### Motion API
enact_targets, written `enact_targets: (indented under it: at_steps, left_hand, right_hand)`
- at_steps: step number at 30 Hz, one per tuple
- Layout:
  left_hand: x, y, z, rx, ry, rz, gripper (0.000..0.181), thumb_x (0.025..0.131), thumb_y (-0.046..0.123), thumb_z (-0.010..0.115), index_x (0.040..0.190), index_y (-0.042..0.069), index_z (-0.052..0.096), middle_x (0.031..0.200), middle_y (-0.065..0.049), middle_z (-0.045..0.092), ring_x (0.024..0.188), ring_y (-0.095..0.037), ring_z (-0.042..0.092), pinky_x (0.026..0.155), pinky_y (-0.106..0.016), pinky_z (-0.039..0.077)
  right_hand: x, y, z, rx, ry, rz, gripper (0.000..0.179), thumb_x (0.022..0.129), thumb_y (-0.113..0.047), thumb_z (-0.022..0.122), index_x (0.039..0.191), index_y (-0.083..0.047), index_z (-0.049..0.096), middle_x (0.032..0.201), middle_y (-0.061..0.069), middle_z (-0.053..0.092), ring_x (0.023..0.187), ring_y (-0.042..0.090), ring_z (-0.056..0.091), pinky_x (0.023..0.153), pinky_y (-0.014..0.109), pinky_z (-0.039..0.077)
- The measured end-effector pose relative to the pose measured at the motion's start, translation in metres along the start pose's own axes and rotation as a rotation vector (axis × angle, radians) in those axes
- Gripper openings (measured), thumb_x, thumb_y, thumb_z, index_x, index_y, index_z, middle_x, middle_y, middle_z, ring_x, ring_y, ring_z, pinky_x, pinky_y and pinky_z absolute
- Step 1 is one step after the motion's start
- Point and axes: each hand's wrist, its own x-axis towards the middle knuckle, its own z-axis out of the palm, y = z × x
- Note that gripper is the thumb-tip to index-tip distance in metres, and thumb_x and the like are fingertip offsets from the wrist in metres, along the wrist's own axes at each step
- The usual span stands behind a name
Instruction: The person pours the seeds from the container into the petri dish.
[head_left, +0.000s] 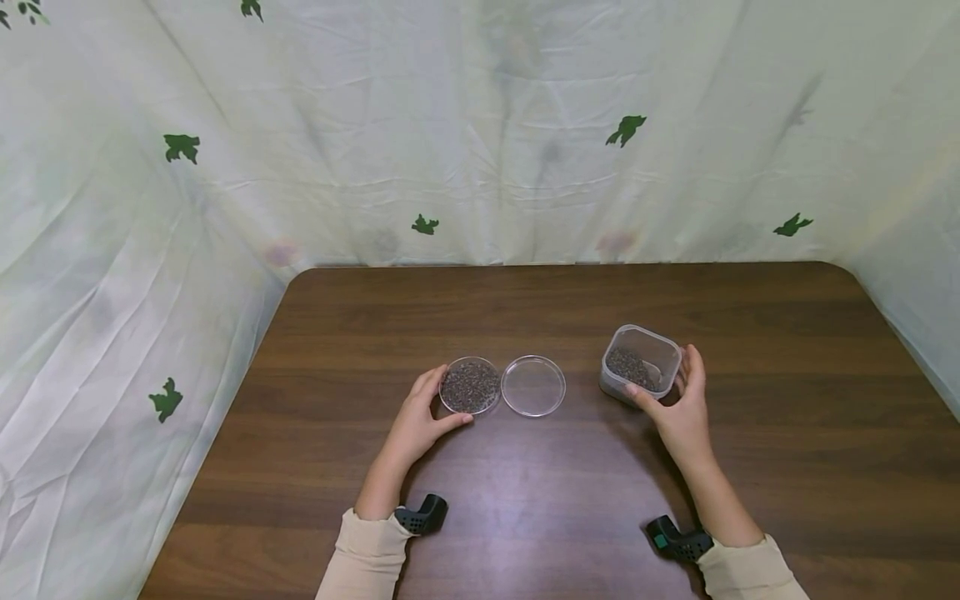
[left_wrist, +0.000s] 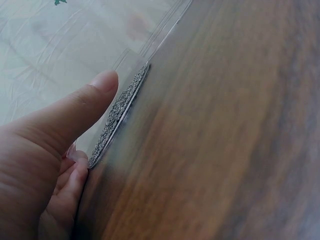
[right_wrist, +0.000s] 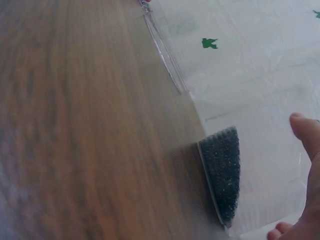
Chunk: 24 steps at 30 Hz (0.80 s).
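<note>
My left hand [head_left: 417,427] holds a clear petri dish [head_left: 471,359] between thumb and fingers at its left side. Dark grey granules [head_left: 469,387] cover the dish's floor; in the left wrist view they form a thin layer [left_wrist: 120,112]. Close to its right, a second shallow clear round dish [head_left: 533,387] lies with no granules in it. My right hand [head_left: 684,421] grips a translucent square plastic tub [head_left: 613,385] at its right side, thumb over the near rim. More granules [head_left: 628,365] lie heaped toward the tub's left, a wedge [right_wrist: 222,175] in the right wrist view.
Everything stands on a brown wood-grain table [head_left: 540,492] with rounded far corners. A pale cloth [head_left: 465,125] with green leaf shapes hangs behind and along the sides. Black wrist cameras [head_left: 423,515] sit at both cuffs.
</note>
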Motion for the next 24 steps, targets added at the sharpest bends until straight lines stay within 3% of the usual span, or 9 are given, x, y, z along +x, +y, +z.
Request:
enact_targets:
  at_steps: [5,16,24]
  left_hand:
    - [0.001,0.000,0.000,0.006,0.001,0.005,0.086,0.065,0.028,0.080,0.134,-0.002,0.038,0.131,-0.019,0.040,0.119,-0.031,0.039,0.098,-0.045,0.030]
    - [0.000,-0.001,0.000,0.004,0.001,0.005,0.086,0.065,0.028,0.081,0.134,-0.001,0.038,0.130,-0.018,0.040,0.119,-0.030,0.039,0.098,-0.045,0.031]
    - [0.000,-0.001,0.001,0.003,0.001,0.004,0.086,0.065,0.028,0.081,0.134,-0.001,0.038,0.130,-0.019,0.040,0.119,-0.030,0.039,0.098,-0.045,0.031]
  right_hand:
    - [-0.001,-0.006,0.000,0.051,0.040,-0.073,0.095,0.069,0.003,0.073,0.142,-0.001,0.012,0.142,0.018,0.021,0.131,0.020,0.019,0.105,0.022,0.014]
    - [-0.009,-0.035,0.003,0.174,0.055,-0.247,0.090,0.065,0.022,0.065,0.139,0.003,0.016,0.142,0.018,0.020,0.132,0.025,0.015,0.107,0.030,0.008]
    - [-0.012,-0.043,0.005,0.212,0.047,-0.391,0.093,0.060,0.022,0.068,0.137,0.010,0.018,0.140,0.018,0.024,0.131,0.028,0.017,0.107,0.033,0.009]
